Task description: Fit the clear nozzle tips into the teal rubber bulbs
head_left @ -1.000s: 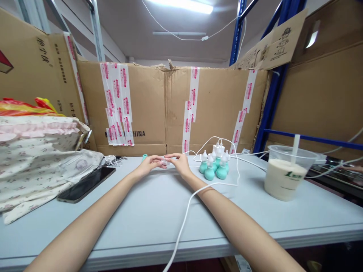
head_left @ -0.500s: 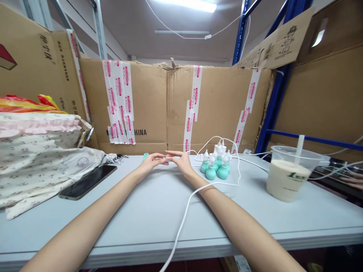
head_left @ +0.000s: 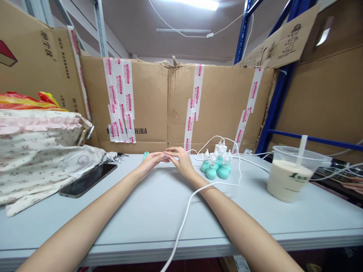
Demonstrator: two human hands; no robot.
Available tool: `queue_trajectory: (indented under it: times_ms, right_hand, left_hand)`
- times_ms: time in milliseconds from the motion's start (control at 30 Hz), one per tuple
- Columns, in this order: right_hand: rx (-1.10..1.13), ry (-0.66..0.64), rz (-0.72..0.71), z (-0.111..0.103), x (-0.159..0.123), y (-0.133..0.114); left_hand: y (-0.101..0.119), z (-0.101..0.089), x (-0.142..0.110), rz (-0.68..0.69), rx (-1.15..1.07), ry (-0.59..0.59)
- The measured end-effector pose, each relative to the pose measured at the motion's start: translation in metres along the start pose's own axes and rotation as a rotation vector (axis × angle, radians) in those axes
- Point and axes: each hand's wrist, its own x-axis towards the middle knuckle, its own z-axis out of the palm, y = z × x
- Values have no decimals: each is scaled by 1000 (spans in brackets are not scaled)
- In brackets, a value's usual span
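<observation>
Over the middle of the table, my left hand (head_left: 151, 162) and my right hand (head_left: 180, 159) meet at the fingertips. Both are closed in a pinch, and the fingers overlap; whatever lies between them is too small and hidden to make out. Just behind my left hand stands a small teal tube-like piece (head_left: 145, 154), partly covered by the hand. To the right of my right hand is a cluster of several teal squeeze bulbs with clear pointed tips, such as the front bulb (head_left: 211, 172), standing upright.
A white cable (head_left: 187, 211) runs across my right forearm to a white charger (head_left: 220, 146) behind the bulbs. On the right stands a cup of milky drink (head_left: 289, 177) with a straw. A phone (head_left: 89, 180) and a floral cloth bag (head_left: 36, 158) lie left. Cardboard (head_left: 153, 98) walls the back.
My fingers have shifted slightly against each other; the small clear glint between them earlier is now mostly covered. The view has moved a little. The bulbs, cup and phone stay in place.
</observation>
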Motion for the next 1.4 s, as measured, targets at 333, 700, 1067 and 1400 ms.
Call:
queue_trajectory:
  times_ms: [333,700,1067,1400]
  right_hand:
    - [-140,-60,-134,-7,-1,-6]
    - [43,71,-45,-8,0,-8]
    - [116,63,12,-5,1,-5]
    - [167,112,9,-7,2,-5]
  left_hand:
    - [-5,4,0,57,86,138]
    - [-1,0,1,29,-16,99]
    - [-1,-1,0,28,-11,121]
    - [0,0,0,39,66,132]
